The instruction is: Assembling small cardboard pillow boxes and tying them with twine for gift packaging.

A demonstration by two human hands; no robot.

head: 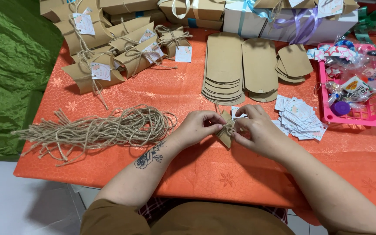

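A small brown kraft pillow box [225,135] stands on the orange tablecloth [214,169] in front of me, wrapped with jute twine [229,127]. My left hand [196,126] pinches the twine on the box's left side. My right hand [257,130] pinches the twine on its right side, over the knot. A white tag peeks out just behind the box, between my hands. Most of the box is hidden by my fingers.
A bundle of cut twine strands [101,129] lies to the left. Finished tied boxes [109,52] are piled at back left. Flat unfolded boxes [240,65] are stacked behind, white tags [299,117] lie right, and a pink basket [373,115] holds wrapped sweets. Ribboned gift boxes [283,17] line the back.
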